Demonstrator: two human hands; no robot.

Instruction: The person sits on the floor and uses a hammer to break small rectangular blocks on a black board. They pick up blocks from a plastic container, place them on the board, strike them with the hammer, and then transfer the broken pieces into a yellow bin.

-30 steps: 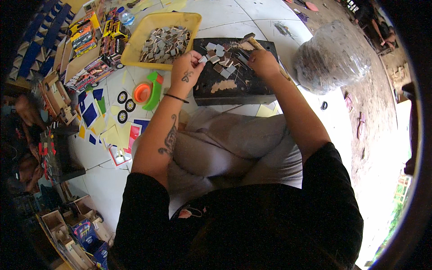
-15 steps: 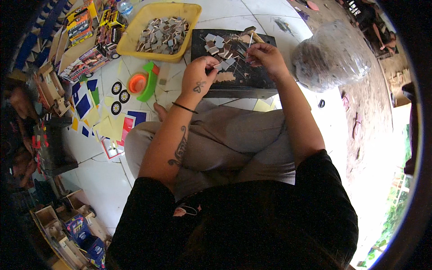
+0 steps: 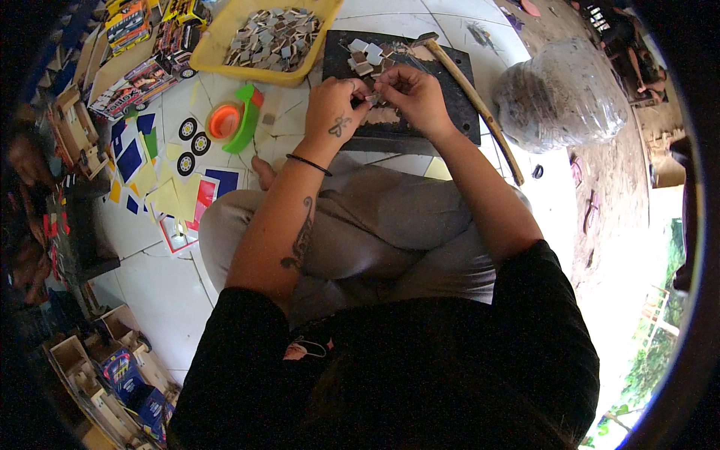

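My left hand (image 3: 335,111) and my right hand (image 3: 415,100) meet over a low black block (image 3: 457,124). The left fingers pinch a small flat piece (image 3: 373,98), mostly hidden by fingertips. Against it, my right thumb and fingers are pressed together; what they hold, if anything, does not show. Just beyond the hands, small grey and brown square pieces (image 3: 366,54) lie heaped on the block. A wooden-handled hammer (image 3: 472,94) rests across the block's right side, its head at the far edge and its handle end past the near corner.
A yellow basin (image 3: 281,75) of similar pieces stands at the far left. Nearer are a green tape dispenser (image 3: 244,127), black toy wheels (image 3: 200,142) and coloured sheets (image 3: 161,196). Toy trucks (image 3: 133,96) line the left. A bulging clear plastic sack (image 3: 561,97) sits at right.
My right hand has come left and nearer, joining the left hand; the thin pale stick it held no longer shows. The hammer's handle has come into sight. The view has shifted slightly.
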